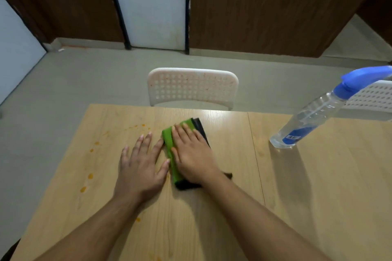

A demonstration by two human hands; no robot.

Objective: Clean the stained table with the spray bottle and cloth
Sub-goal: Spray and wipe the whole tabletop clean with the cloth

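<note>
Your right hand (192, 154) lies flat, fingers straight and together, pressing a folded green and black cloth (169, 144) onto the wooden bench (233, 207). Your left hand (141, 163) rests palm down on the bare wood just beside the cloth's left edge, fingers spread and straight, holding nothing; its thumb touches or nearly touches the green fold.

Orange stains (90, 176) run in a loose arc across the left part of the bench, from near the far edge down toward you, all to the left of your left hand. One more small spot (138, 219) sits close to your left forearm.

The step in hand looks like wiping. To do it well, keep the palm flat so the whole fold bears on the wood, and carry the cloth left into the stained arc, since it currently sits to the right of every visible mark. Move your left hand clear of the path first, or use it to steady yourself near the bench edge.

The spray bottle (311, 116) stands on the right half of the bench, well apart from both hands. It is clear plastic with a blue trigger head and a blue label. It looks filled with clear liquid, though the level is hard to judge.

A white perforated chair (193, 87) stands beyond the far edge.
</note>
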